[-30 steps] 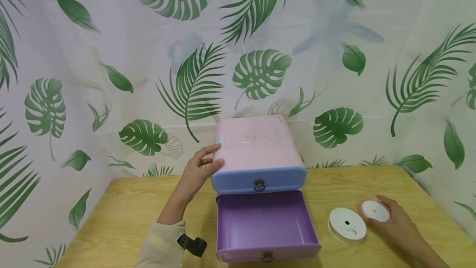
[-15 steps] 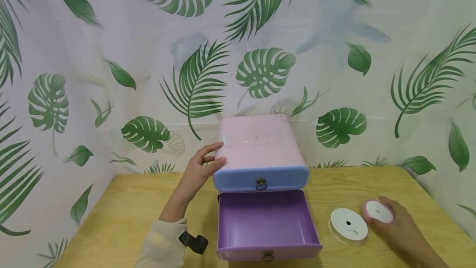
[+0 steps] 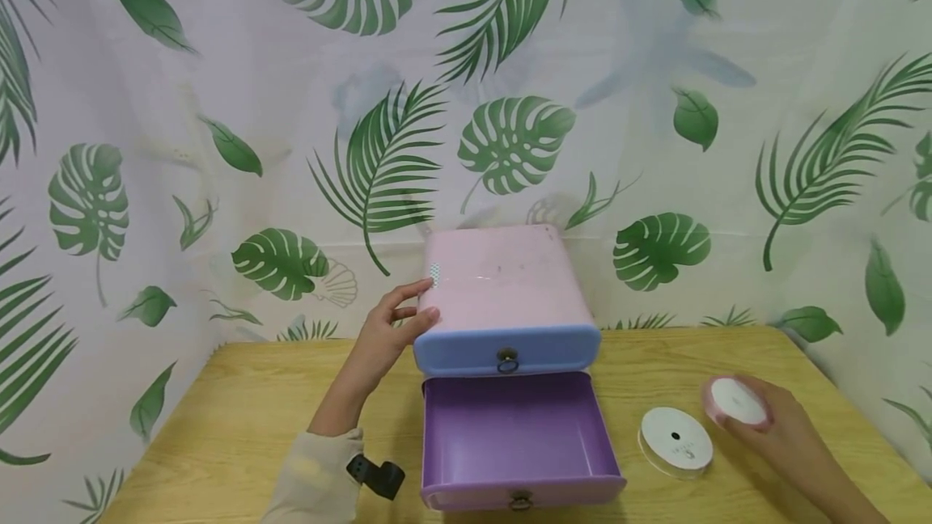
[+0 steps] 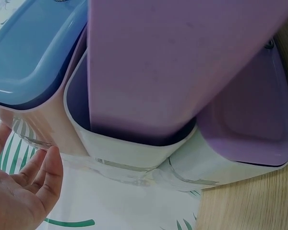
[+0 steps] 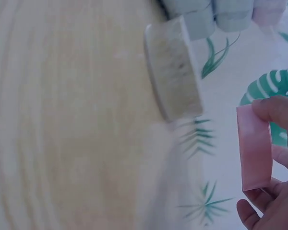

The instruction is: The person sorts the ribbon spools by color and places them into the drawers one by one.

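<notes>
A pink drawer cabinet [image 3: 502, 277] with a closed blue top drawer [image 3: 510, 350] stands at the middle of the table. Below it, a purple drawer [image 3: 520, 435] is pulled out, with a bare inside. My left hand [image 3: 389, 330] rests its thumb and fingertips against the cabinet's upper left side, also seen in the left wrist view. At the right, my right hand [image 3: 786, 431] grips a spool of pink ribbon [image 3: 737, 401] by its edge. The right wrist view shows the pink ribbon [image 5: 255, 148] between thumb and fingers, raised over the table. A white ribbon spool [image 3: 677, 439] lies flat beside it.
The wooden table [image 3: 240, 427] meets a leaf-print cloth [image 3: 510, 144] hanging close behind the cabinet. Under the pulled-out drawer, another purple drawer [image 4: 254, 110] sits closed in the left wrist view. A black strap device [image 3: 376, 475] is on the left wrist.
My right hand has lifted and slightly tilted the pink ribbon spool. My left hand stays against the cabinet, and the drawers have not moved.
</notes>
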Action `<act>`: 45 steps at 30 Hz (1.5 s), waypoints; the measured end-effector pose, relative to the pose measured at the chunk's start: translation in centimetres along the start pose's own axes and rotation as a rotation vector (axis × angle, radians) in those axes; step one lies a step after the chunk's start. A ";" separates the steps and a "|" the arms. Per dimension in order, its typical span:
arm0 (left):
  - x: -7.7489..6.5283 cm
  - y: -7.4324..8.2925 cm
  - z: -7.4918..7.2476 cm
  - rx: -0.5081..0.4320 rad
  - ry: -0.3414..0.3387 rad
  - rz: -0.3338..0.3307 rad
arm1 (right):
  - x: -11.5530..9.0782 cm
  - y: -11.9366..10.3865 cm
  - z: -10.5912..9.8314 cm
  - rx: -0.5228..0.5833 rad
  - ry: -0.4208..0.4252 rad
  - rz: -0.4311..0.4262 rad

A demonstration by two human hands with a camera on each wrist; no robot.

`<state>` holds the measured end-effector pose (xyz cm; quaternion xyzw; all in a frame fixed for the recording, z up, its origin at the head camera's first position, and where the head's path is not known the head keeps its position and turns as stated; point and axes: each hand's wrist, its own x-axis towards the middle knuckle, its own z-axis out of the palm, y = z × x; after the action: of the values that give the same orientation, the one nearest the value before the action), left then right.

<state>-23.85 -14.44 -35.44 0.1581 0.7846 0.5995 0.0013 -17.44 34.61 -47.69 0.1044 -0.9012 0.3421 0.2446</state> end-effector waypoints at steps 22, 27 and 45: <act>0.2 0.1 0.1 0.015 0.004 0.002 | 1.4 -13.0 -1.6 0.031 -0.111 -0.027; 0.2 0.1 0.2 0.024 0.013 -0.001 | 1.5 -15.7 -1.4 0.062 -0.135 -0.087; 0.2 0.1 0.3 0.018 0.016 -0.016 | 0.9 -18.9 3.4 0.119 -0.111 -0.372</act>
<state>-23.93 -14.10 -35.41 0.1468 0.7912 0.5937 -0.0017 -12.75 18.29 -38.70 0.3019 -0.8568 0.3373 0.2470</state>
